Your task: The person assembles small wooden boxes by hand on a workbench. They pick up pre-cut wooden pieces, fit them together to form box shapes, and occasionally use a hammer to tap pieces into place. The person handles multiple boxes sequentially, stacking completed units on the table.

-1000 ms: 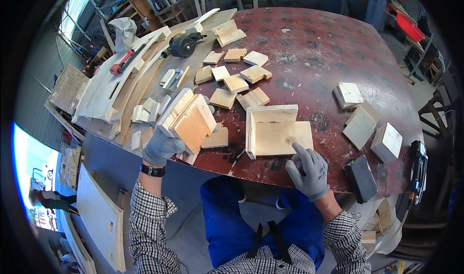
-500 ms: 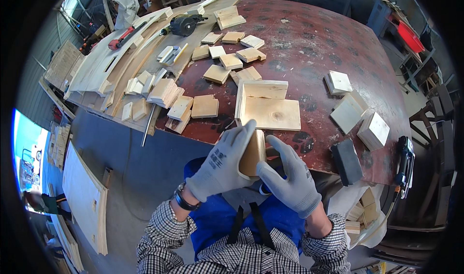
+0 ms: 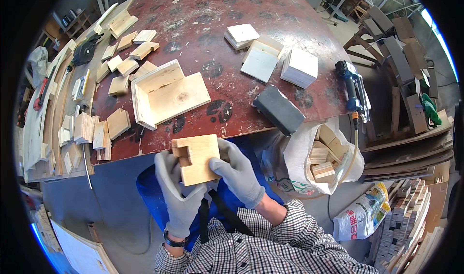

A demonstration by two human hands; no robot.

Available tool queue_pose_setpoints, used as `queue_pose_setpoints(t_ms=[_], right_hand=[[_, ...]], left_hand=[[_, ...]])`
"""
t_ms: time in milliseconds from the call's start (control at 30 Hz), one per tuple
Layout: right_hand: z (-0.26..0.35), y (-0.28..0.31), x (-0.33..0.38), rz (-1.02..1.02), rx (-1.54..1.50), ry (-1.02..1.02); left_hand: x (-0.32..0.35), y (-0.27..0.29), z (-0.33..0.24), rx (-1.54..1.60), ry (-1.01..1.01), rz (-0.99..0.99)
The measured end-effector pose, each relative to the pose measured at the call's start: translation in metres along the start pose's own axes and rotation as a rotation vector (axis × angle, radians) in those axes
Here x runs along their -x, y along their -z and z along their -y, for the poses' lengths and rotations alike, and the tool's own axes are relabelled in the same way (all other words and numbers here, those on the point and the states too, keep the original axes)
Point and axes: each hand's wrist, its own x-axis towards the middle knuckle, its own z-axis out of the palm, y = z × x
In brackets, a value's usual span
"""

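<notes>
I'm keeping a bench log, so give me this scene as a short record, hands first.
Right hand: gloved, thumb on the face of a wood block
Left hand: gloved, spread at the block's left side; contact unclear
Block: pale, notched on its left edge
Table: dark red, bearing a wooden corner piece, small wood pieces and a dark grey block
Table's right edge: power tool with a hose
Beside table: open white sack holding wood offcuts

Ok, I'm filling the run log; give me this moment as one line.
right hand: gripping notched wooden block | left hand: open at its left edge | table: open wooden assembly, dark block, hose-fed tool | sack: wood pieces inside
</notes>
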Motion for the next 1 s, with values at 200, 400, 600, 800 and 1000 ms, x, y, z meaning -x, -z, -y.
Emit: queue_pose_setpoints(t_ms=[200,400,600,800,1000], right_hand=[[-0.010,0.013,0.012,-0.021,0.006,-0.017],[0.015,0.015,0.020,-0.007,0.187,-0.117],[0.043,0.045,0.017,-0.078,0.143,-0.083],[0.132,0.147,-0.035,-0.544,0.234,0.144],[0.129,0.215,-0.064,-0.620,0.335,0.012]], left_hand=[[0.025,-0.009,0.005,0.253,0.413,0.180],[0.028,-0.011,0.019,0.722,0.397,0.210],[0.010,-0.021,0.004,0.859,0.608,0.135],[0.001,-0.018,0.004,0.774,0.629,0.082],[0.010,-0.004,0.019,0.762,0.687,-0.018]])
